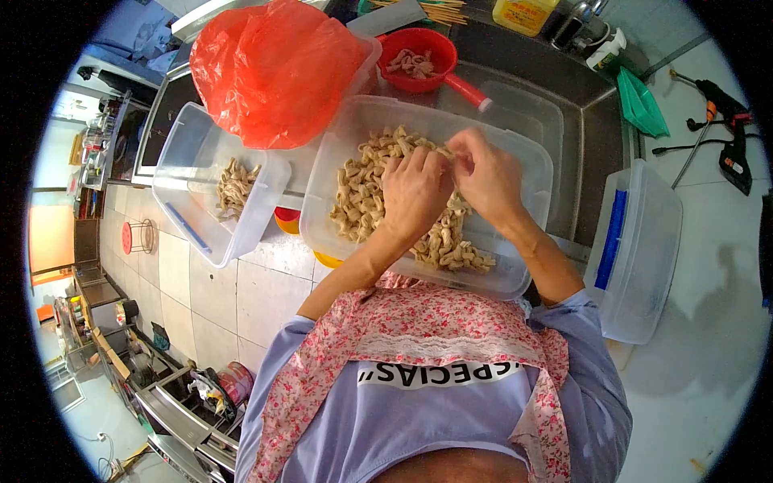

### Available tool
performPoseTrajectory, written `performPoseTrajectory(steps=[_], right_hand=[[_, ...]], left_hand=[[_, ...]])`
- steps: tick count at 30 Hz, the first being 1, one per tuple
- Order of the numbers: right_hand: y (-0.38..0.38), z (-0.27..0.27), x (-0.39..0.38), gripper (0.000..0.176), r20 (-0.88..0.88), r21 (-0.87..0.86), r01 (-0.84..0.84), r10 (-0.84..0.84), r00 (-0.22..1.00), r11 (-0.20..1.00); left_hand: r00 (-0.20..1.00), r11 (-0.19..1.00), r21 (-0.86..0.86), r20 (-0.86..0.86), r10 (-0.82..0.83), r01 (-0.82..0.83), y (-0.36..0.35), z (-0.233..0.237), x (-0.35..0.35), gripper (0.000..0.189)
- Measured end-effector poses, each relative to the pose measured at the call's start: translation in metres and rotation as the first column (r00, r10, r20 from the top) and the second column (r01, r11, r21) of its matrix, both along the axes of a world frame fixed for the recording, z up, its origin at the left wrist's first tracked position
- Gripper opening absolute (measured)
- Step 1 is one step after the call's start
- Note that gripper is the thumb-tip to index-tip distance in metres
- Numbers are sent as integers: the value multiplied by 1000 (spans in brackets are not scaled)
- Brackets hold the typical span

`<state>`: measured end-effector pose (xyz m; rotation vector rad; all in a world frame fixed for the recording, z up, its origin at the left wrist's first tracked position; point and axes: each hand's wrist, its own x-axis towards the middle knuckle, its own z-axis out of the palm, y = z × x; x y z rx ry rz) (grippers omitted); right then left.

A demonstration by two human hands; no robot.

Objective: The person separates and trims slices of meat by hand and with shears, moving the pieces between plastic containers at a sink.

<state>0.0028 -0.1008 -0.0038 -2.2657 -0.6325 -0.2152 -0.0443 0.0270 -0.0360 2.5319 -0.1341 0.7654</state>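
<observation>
Both hands come together above a large clear plastic tub [523, 193] that holds a heap of pale beige knotted pieces [358, 197]. My left hand [417, 189] is closed, back upward, with its fingertips curled in toward the other hand. Pinched closed beside it is my right hand [485, 173], a little higher and farther right. What lies between the fingertips is too small and hidden to make out. More knotted pieces [455, 245] lie in the tub below the wrists.
At left, a second clear tub [181, 173] holds pale strips [236, 189]. A red plastic bag [270, 68] bulges behind it. A red-handled strainer [447, 60] with pale pieces sits by the sink [584, 137]. Bamboo skewers [439, 11] and a yellow bottle [522, 14] stand behind.
</observation>
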Motion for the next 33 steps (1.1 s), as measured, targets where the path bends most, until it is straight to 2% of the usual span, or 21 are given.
performPoseTrajectory(steps=[2,5,7,10,13,14,15,16,18,19,21,22,23,24,25,26,27,30,31,33], right_hand=[[-2,-5,1,20,-13,-13,-6,6,1000,1000],[-8,-14,8,19,-129,46,45,-39,991,998],[-13,-13,14,20,-252,135,30,5,968,990],[-22,-21,24,20,-402,277,29,88,911,960],[-26,-22,27,20,-545,386,91,148,825,918],[-28,-19,27,21,-596,401,119,160,787,908],[-28,-17,27,22,-644,415,149,174,745,898],[-27,-22,27,23,-676,503,186,250,693,844],[-23,-28,28,27,-698,649,277,410,587,709],[-21,-24,26,30,-706,703,368,536,463,609],[-16,-12,16,37,-604,715,572,767,217,401],[-15,-12,14,40,-566,729,571,801,194,377],[-15,-12,13,43,-527,742,570,832,172,352],[-15,-13,12,46,-485,754,571,861,150,325],[-12,-17,10,44,-541,742,574,815,208,346],[-7,-23,8,43,-593,728,580,760,266,365],[-5,-29,6,42,-640,713,587,697,322,383],[-10,-39,7,40,-714,695,501,570,405,515],[-18,-37,12,34,-763,646,543,476,438,536],[-41,-29,41,38,-752,641,577,262,605,506]], left_hand=[[999,1000,5,-28,-22,22,2,3,0,11],[998,999,-14,-43,-44,43,4,5,0,11],[997,996,-59,-37,-69,67,8,6,-2,11],[982,945,-327,-177,-65,3,10,6,-3,10],[963,828,-561,-222,-150,-1,16,3,-3,13],[946,641,-767,-217,-240,-13,17,-3,-2,12],[927,406,-913,-186,-325,-41,19,-9,1,11],[908,141,-987,-132,-398,-82,20,-13,3,9],[912,64,-996,-76,-403,-55,17,-15,4,9],[913,26,-999,-45,-406,-38,16,-12,6,8],[919,337,-941,-140,-367,-9,11,-4,7,7],[924,483,-876,-183,-335,2,9,9,7,7],[944,737,-670,-180,-278,89,7,24,3,15],[965,893,-435,-162,-205,117,6,25,4,16],[982,979,-165,-122,-143,122,5,25,6,18],[993,988,117,-63,-97,104,3,25,8,20],[988,994,25,-117,-100,103,1,22,9,24],[984,976,-133,-32,-178,172,-1,22,8,24],[983,958,-232,-25,-181,170,-1,26,7,20],[987,951,-278,-37,-155,138,5,27,6,19]])
